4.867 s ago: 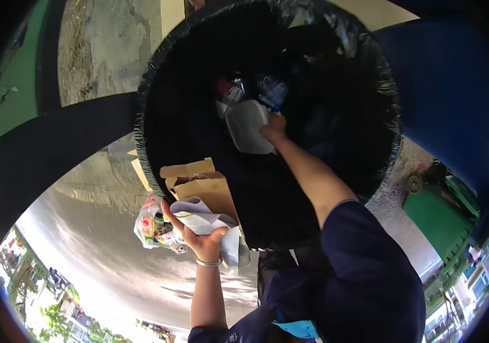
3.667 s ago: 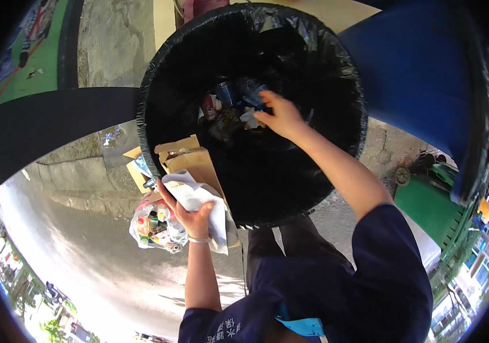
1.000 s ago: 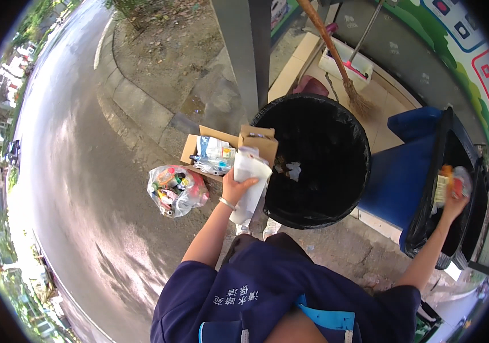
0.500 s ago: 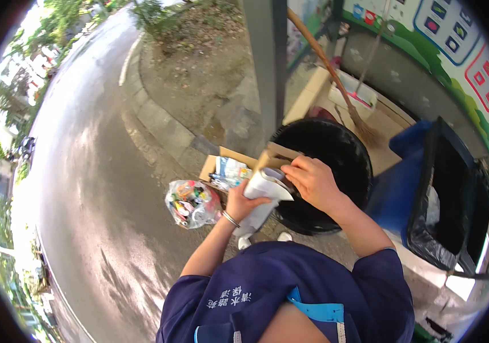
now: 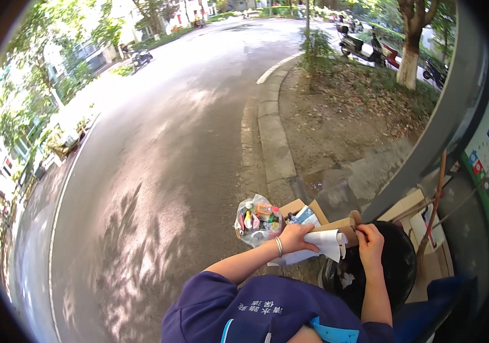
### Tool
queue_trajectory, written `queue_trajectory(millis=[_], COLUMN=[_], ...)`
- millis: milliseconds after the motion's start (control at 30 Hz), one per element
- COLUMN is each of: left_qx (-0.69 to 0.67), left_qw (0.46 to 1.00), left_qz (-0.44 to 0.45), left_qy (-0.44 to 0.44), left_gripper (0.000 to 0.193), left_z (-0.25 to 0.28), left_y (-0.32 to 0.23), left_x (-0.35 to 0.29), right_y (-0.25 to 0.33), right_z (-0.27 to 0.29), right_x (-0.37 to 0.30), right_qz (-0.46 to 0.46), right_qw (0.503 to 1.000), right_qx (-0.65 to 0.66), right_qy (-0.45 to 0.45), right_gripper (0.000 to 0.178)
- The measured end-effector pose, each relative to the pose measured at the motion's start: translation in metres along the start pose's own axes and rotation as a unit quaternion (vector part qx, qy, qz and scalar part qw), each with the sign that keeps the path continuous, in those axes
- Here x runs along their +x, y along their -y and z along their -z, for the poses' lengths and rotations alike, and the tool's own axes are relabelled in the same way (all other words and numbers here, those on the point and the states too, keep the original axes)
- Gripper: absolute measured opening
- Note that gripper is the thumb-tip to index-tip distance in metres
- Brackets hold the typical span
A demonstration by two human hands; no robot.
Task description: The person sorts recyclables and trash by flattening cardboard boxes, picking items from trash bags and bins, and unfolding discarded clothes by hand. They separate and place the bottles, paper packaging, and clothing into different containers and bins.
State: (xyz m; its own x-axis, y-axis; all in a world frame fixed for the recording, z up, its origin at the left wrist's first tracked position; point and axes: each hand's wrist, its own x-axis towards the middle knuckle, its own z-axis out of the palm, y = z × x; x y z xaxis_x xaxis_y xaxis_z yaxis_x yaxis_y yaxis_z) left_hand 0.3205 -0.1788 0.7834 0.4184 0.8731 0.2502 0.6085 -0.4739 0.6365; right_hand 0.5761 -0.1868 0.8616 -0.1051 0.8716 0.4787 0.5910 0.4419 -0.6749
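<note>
My left hand (image 5: 298, 238), a bracelet at its wrist, is wrapped round a roll of white paper (image 5: 328, 242). A piece of brown cardboard (image 5: 344, 223) lies along the roll. At the cardboard's right end my right hand (image 5: 371, 243) is closed, its fingertips pinching the edge. Both hands are over the near rim of a round black bin (image 5: 400, 268), which has some pale scraps inside. Beyond my left hand, a clear plastic bag (image 5: 256, 233) full of bottles and containers stands on the ground. Beside it is an open cardboard box (image 5: 320, 212) with packaging in it.
A grey post (image 5: 427, 154) rises at the right, near a broom handle (image 5: 440, 188) and flat cardboard (image 5: 407, 204). A blue bin (image 5: 427, 311) is at the lower right. The road (image 5: 170, 154) stretches left, edged by a kerb (image 5: 276, 148). Parked scooters (image 5: 364, 47) are far off.
The view has swung left, showing more road and the trees. My hands still hold the paper roll and the cardboard, with my right hand still at the cardboard's edge.
</note>
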Motion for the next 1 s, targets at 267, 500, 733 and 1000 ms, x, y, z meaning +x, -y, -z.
queue_trajectory(millis=[267,500,733,1000], left_qx=[0.002,-0.042,-0.081,-0.260], left_qw=[0.998,0.987,0.966,0.941], left_qz=[-0.048,-0.090,-0.105,0.006], left_qy=[0.036,0.127,0.221,0.217], left_gripper=[0.062,0.068,0.076,0.047], left_z=[0.006,-0.018,-0.063,-0.113], left_y=[0.012,-0.018,-0.062,-0.047], left_x=[0.000,0.024,0.051,0.064], right_y=[0.014,-0.016,-0.019,-0.057], right_z=[0.011,0.047,0.099,0.294], right_x=[-0.006,-0.046,-0.101,-0.207], right_qz=[-0.009,0.100,-0.016,-0.150], right_qw=[0.996,0.989,0.984,0.868], right_qx=[-0.012,-0.105,-0.180,-0.161], right_qy=[0.093,0.027,-0.008,-0.445], right_gripper=[0.026,0.019,0.006,0.005])
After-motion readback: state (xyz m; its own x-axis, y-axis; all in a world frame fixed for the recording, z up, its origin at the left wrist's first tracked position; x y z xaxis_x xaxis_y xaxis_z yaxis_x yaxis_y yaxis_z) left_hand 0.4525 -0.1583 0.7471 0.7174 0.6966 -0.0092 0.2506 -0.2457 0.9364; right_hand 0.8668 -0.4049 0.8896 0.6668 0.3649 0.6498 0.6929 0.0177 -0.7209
